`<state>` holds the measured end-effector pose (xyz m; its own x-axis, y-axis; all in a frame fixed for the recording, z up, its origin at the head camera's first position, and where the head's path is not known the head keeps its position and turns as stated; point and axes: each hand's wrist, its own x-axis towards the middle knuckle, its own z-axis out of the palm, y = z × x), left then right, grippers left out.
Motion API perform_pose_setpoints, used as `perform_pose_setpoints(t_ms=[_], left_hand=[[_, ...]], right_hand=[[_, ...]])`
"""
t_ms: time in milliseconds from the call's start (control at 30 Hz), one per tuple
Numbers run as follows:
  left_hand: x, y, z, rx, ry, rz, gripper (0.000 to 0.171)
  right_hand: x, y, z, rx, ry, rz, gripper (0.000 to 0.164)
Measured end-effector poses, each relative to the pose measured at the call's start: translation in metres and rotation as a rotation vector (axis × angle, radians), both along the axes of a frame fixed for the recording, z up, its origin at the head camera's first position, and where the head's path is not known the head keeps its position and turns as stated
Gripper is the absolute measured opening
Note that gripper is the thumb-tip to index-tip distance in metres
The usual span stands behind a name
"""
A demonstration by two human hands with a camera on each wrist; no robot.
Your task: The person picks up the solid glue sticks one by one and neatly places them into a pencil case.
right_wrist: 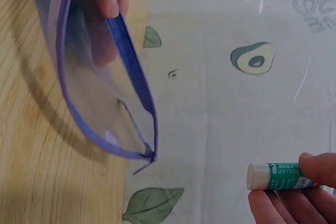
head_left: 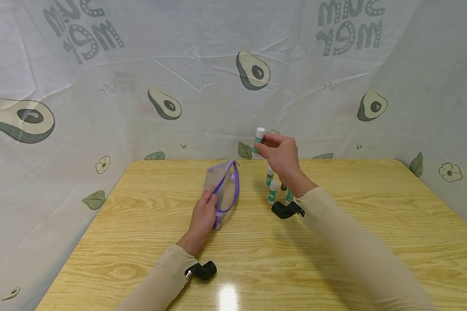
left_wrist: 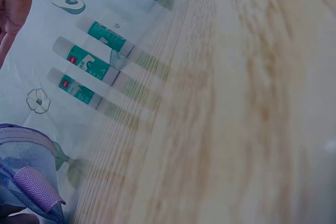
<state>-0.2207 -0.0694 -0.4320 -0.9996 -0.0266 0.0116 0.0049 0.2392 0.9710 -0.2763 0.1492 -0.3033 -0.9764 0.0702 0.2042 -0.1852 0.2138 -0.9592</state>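
Note:
My right hand (head_left: pixel 283 156) pinches a glue stick (head_left: pixel 259 138) with a white cap and green label, upright and raised over the back of the table. In the right wrist view the same glue stick (right_wrist: pixel 284 176) lies between thumb and fingers. With its fingers and thumb my left hand (head_left: pixel 203 214) holds the edge of a see-through zip pouch (head_left: pixel 215 176) with purple trim. The pouch's mouth gapes to the right, and no contents show inside. Below my right hand stand several more glue sticks (head_left: pixel 272 192), partly hidden by the wrist.
A small dark brown object (head_left: pixel 283 187) is among the standing glue sticks, mostly hidden. The wooden table (head_left: pixel 148 224) ends at the back and sides against a pale curtain (head_left: pixel 202 39) printed with avocados and leaves.

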Motion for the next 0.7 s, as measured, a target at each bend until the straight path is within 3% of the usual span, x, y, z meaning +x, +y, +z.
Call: perform_pose_setpoints(t_ms=[400, 700], left_hand=[[0.001, -0.002, 0.003, 0.005, -0.01, 0.0, 0.051], [-0.001, -0.002, 0.003, 0.018, 0.005, -0.002, 0.051]], right_hand=[[0.002, -0.045, 0.003, -0.082, 0.001, 0.033, 0.044], [0.004, -0.064, -0.009, 0.073, 0.018, -0.028, 0.037]])
